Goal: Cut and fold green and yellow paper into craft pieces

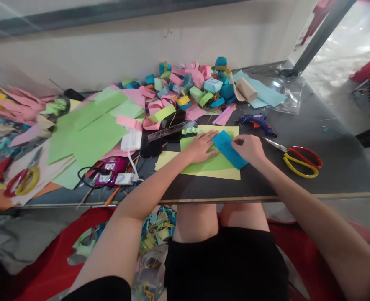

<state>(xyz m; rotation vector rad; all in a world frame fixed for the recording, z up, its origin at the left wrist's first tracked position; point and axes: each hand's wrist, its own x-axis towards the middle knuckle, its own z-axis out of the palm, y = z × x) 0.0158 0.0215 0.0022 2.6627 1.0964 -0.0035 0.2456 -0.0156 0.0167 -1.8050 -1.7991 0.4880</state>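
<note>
My left hand (201,147) lies flat, fingers spread, on a green sheet of paper (200,167), its fingertips reaching the edge of a blue paper strip (226,146). Under the green sheet is a pale yellow sheet (232,173). Small dark marks show on the blue strip, which lies slanted across both sheets. My right hand (250,148) rests at the strip's right side with its fingers pinched together; what they hold, if anything, is hidden. Scissors (298,159) with red and yellow handles lie to the right of this hand, and a blue glue gun (260,124) lies beyond it.
A heap of folded paper pieces (191,85) lies against the wall. Green sheets (87,129), a purple power strip (111,171), a white charger (131,139) and a clear ruler (168,131) are at left. More scissors (21,180) lie farther left. A cardboard roll (246,90) is at the back.
</note>
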